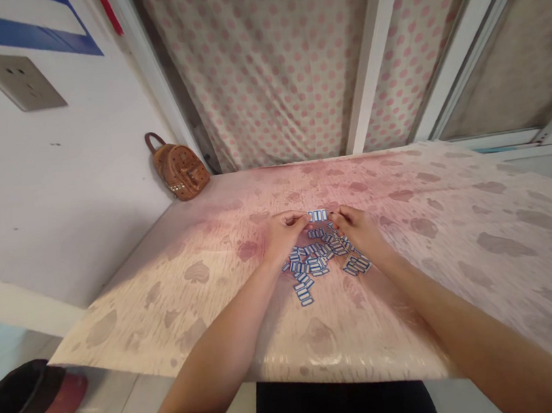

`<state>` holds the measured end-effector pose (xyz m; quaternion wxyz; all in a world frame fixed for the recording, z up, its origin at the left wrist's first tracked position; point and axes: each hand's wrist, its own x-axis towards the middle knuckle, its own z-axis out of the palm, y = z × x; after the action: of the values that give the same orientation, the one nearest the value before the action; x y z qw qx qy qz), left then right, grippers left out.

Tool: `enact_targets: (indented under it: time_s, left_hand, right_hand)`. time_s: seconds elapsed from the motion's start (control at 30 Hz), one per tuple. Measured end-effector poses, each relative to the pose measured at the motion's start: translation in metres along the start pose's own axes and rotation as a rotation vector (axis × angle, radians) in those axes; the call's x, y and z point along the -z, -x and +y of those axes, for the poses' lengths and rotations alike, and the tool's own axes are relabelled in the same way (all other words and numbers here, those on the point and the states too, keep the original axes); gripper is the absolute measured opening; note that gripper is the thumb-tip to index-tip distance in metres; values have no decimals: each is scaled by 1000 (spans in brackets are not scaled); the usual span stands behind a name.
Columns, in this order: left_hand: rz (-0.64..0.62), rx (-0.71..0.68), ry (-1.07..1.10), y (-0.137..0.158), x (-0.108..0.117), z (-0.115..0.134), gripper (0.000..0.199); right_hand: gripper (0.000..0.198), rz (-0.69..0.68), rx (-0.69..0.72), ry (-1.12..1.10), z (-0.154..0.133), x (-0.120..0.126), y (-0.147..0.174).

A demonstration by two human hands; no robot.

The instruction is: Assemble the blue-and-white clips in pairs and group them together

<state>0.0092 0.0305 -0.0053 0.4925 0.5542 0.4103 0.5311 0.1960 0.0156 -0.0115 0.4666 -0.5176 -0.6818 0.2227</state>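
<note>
Above a loose pile on the table, a small strip of blue-bordered white labels (pixel 317 215) is held up between my two hands. The thumb and fingers of my left hand (pixel 286 232) pinch its left end. My right hand (pixel 355 226) is closed in a pinch by the strip's right end, with a slight gap showing. Whether anything small sits between those right fingertips is too small to make out. Below lie many similar blue-and-white label pieces (pixel 315 251), scattered and overlapping. A few more pieces (pixel 357 263) rest under my right wrist.
A patterned cloth (pixel 317 337) covers the table. At the back left corner a small brown backpack (pixel 182 170) leans by the wall. Behind the table hangs a dotted curtain (pixel 271 69). A dark-rimmed red bin (pixel 55 404) stands on the floor at left.
</note>
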Motion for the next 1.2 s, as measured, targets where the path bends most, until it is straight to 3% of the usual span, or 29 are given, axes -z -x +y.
enact_targets:
  time_s: [0.2,0.37,0.53,0.63,0.8,1.0,1.2]
  left_hand:
    - [132,9,62,-10,8,-2,13]
    - [142,18,80,-10,7,-1,8]
    - [130,18,55,-10,7,-3,10]
    - [123,-11,29,-10,9,-5,11]
    - [78,-42,-91,-8,9,-7,14]
    - [-10,-39,-74,-2,1,-4,13]
    - [-71,-63,-104,1,-1,0,18]
  right_hand:
    - [6,-242,72,319,2,-3,7]
    - [16,-294,187,447,4,-17,14]
    - [5,-318,231,458,1,-22,15]
    - [7,-277,230,356,-5,-17,13]
    - [22,-118,116,144,-15,-3,10]
    - [20,16,67,134,-16,2,9]
    - [18,55,52,156,-18,2,8]
